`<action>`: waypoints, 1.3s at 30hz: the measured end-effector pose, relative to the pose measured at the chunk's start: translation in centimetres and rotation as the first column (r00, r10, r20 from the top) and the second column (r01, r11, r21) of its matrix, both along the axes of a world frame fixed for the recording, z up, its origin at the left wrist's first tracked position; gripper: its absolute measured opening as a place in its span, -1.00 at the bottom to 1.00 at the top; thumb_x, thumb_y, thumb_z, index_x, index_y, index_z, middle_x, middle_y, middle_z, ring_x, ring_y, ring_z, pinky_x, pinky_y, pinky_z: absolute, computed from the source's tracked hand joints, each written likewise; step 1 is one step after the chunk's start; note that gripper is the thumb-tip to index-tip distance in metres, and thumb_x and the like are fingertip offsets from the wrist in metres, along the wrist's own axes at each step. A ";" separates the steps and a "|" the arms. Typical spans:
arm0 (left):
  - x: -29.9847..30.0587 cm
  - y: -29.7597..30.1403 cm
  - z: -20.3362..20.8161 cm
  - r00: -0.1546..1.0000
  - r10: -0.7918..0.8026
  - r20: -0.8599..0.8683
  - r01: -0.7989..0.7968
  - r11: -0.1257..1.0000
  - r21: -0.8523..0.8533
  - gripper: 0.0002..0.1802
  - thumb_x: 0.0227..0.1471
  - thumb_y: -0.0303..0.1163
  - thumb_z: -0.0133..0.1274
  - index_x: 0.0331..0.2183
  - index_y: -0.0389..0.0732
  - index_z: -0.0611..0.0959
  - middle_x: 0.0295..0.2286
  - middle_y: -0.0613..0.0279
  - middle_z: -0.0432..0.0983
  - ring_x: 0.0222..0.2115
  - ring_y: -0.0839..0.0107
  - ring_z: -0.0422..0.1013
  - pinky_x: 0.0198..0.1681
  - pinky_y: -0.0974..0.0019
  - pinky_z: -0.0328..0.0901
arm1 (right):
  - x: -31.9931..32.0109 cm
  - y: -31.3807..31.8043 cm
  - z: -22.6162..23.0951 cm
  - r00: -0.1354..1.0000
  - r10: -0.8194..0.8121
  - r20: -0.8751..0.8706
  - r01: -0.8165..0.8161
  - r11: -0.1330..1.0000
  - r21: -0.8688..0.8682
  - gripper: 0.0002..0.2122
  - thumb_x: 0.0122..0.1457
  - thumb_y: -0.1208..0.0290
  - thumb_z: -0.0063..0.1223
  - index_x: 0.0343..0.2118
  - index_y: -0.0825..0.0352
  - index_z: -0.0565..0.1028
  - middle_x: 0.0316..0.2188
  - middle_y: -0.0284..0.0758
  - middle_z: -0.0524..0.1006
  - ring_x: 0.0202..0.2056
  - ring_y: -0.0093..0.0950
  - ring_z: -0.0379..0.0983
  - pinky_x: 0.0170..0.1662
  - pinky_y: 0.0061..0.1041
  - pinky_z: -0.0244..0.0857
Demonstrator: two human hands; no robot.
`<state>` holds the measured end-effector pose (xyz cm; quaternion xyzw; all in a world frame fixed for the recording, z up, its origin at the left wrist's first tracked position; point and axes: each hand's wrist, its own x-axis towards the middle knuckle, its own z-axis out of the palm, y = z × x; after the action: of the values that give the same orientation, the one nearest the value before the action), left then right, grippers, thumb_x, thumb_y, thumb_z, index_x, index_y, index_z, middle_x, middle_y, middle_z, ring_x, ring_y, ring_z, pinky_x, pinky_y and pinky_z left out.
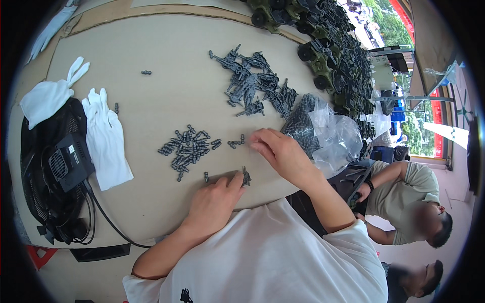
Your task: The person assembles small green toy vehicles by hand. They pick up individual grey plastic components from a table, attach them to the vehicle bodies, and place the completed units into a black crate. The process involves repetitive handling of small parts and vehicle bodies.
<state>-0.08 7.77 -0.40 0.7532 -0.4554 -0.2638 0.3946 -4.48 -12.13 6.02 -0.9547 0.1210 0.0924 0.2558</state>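
My left hand (pixel 216 199) rests low on the table, fingers closed on a small dark grey toy gun (pixel 246 177) that sticks out past the fingertips. To its right and farther off, my right hand (pixel 283 154) has its fingertips drawn together; whatever they hold is hidden or too small to make out. A few small grey plastic parts (pixel 236 143) lie just left of those fingertips. One loose part (pixel 206 177) lies by my left hand. Beyond it spreads a pile of similar little parts (pixel 188 150). Farther away is a heap of dark grey toy guns (pixel 247 83).
A clear plastic bag (pixel 331 134) of grey parts lies right of my right hand. Olive toy trucks (pixel 323 63) crowd the far right. White gloves (pixel 106 141), a black mesh bag (pixel 48 171) and a cabled black device (pixel 68 156) are left. Two people sit at right.
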 end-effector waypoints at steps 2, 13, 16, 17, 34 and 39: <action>0.5 0.3 1.4 0.997 -0.003 0.076 -0.003 0.997 0.078 -0.65 0.10 -0.21 0.07 -0.13 -0.21 0.54 -0.44 0.08 0.48 -0.53 0.12 0.50 -0.48 0.17 0.39 | 0.5 0.1 -0.9 0.986 -0.017 0.169 0.021 1.000 -0.021 -0.88 0.16 0.45 0.06 -0.26 0.33 0.49 -0.34 -0.20 0.49 -0.35 -0.21 0.48 -0.30 -0.32 0.37; 7.9 -6.9 3.2 0.903 0.137 0.407 -0.089 0.987 -0.134 -0.82 -0.03 -0.38 0.14 -0.33 -0.24 0.60 -0.42 0.20 0.42 -0.31 0.25 0.41 -0.35 0.21 0.36 | -1.9 -1.1 -2.7 0.965 -0.247 0.091 0.214 0.937 0.275 -0.87 0.16 0.50 0.07 -0.24 0.37 0.44 -0.26 -0.20 0.51 -0.23 -0.31 0.51 -0.21 -0.42 0.40; 8.4 -11.1 1.3 0.866 0.113 0.487 -0.051 0.989 -0.140 -0.81 -0.05 -0.39 0.16 -0.32 -0.23 0.63 -0.40 0.23 0.43 -0.26 0.25 0.38 -0.27 0.19 0.32 | -3.3 -1.6 -2.0 0.931 -0.360 0.060 0.303 0.853 0.425 -0.86 0.21 0.52 0.04 -0.18 0.40 0.45 -0.31 -0.31 0.51 -0.27 -0.54 0.48 -0.22 -0.55 0.39; 8.4 -11.6 0.9 0.843 0.099 0.529 -0.038 0.992 -0.124 -0.80 -0.06 -0.39 0.17 -0.32 -0.23 0.63 -0.40 0.24 0.43 -0.25 0.26 0.38 -0.26 0.19 0.31 | -3.8 -1.7 -1.7 0.930 -0.360 0.081 0.291 0.851 0.438 -0.85 0.23 0.53 0.02 -0.16 0.41 0.45 -0.34 -0.36 0.50 -0.29 -0.63 0.46 -0.22 -0.60 0.38; 4.6 -8.9 1.1 0.924 -0.045 0.380 0.095 0.989 -0.113 -0.69 -0.13 -0.49 0.21 -0.25 -0.23 0.57 -0.30 0.22 0.42 -0.19 0.26 0.33 -0.12 0.21 0.15 | -9.6 -2.5 -0.1 0.804 -0.592 -0.051 0.508 0.642 0.575 -0.86 0.19 0.55 0.08 -0.21 0.42 0.54 -0.30 -0.35 0.57 -0.29 -0.61 0.50 -0.16 -0.58 0.41; 0.9 -6.1 -0.2 0.968 -0.084 0.236 0.121 0.982 -0.148 -0.68 -0.17 -0.52 0.23 -0.26 -0.23 0.59 -0.34 0.25 0.41 -0.21 0.29 0.32 -0.09 0.21 0.09 | -9.5 -0.9 0.1 0.867 -0.498 -0.012 0.467 0.804 0.369 -0.87 0.15 0.56 0.12 -0.24 0.40 0.56 -0.33 -0.33 0.56 -0.32 -0.55 0.51 -0.18 -0.55 0.41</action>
<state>0.82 1.68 -0.59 0.7196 -0.5561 -0.1580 0.3848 -13.94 -13.00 6.09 -0.8321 0.3297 0.0039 0.4460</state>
